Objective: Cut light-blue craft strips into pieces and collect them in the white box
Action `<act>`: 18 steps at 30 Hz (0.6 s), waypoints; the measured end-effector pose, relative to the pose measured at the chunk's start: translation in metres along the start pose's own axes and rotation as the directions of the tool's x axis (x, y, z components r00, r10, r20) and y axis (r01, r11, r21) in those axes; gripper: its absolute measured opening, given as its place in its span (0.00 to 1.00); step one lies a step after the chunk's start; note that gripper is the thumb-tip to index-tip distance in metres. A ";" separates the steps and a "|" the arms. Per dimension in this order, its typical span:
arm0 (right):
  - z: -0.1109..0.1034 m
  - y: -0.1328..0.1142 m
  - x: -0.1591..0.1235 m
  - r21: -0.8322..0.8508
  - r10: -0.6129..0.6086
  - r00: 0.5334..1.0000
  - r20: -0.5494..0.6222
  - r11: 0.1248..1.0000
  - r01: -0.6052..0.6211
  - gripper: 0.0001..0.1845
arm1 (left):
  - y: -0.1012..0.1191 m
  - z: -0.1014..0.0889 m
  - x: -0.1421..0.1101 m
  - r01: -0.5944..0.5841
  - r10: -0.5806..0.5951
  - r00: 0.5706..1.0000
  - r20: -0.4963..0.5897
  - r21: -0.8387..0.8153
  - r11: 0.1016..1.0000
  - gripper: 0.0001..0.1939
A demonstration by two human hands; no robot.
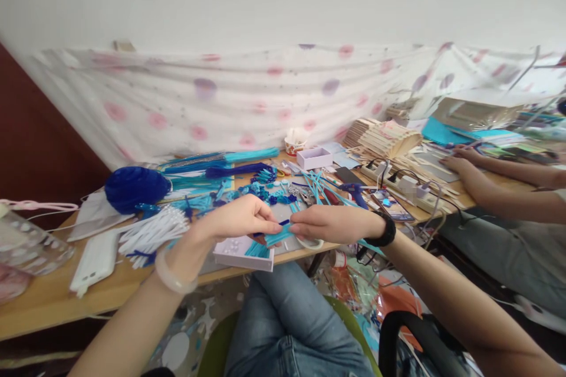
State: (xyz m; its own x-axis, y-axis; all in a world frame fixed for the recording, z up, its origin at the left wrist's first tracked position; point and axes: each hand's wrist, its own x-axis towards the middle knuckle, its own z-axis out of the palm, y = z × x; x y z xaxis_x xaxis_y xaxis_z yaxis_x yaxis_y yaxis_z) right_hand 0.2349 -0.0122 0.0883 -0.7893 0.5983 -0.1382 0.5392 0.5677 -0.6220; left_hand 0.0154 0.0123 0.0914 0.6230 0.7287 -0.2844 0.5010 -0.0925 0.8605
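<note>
A turquoise pipe-cleaner strip (276,238) is held just below the centre of the frame, above the near edge of a wooden surface (46,306). One end is pinched by the left hand (242,217), its fingers drawn closed; the other is gripped by the right hand (332,224), whose fingers are likewise pressed together with little gap to be seen. A dark-blue piece (283,222) is seen by the fingertips; how it is held cannot be told. A pale bangle (173,275) is worn on the left wrist, a black wristband (386,230) on the right.

Beneath the hands, a lilac tray (241,260) is filled partly with turquoise pieces. A second lilac box (315,159) is set farther back, beside a paper cup (295,146). At the left of the frame, a royal-blue bundle (137,188) is placed behind white stems (152,232). Right of centre, a glue gun (355,193) is laid near a lit smartphone (391,207) and a power strip (431,203). At the right of the frame, a co-worker's hands (462,169) are rested on the surface. The wall behind is partly covered by a spotted cloth (265,100).
</note>
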 end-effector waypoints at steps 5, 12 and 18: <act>0.000 0.006 0.002 0.007 0.014 1.000 -0.008 1.000 -0.014 0.18 | -0.012 -0.004 0.002 -0.007 0.003 1.000 -0.025 -0.158 0.987 0.10; 0.008 0.019 0.000 0.148 0.020 0.994 -0.111 0.989 -0.004 0.19 | -0.046 0.032 -0.005 -0.465 0.059 0.812 -0.581 -0.581 0.668 0.18; 0.018 0.028 0.001 0.257 0.028 0.991 -0.129 0.966 0.006 0.20 | -0.046 0.071 0.000 -0.420 0.020 0.892 -0.451 -0.814 0.401 0.24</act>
State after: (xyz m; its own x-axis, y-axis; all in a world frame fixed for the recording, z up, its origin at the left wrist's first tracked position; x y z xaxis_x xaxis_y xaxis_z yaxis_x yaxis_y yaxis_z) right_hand 0.2443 -0.0059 0.0565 -0.7297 0.6816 -0.0552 0.4406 0.4068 -0.8002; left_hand 0.0343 -0.0316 0.0218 0.2951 0.9543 -0.0463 -0.5499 0.2093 0.8086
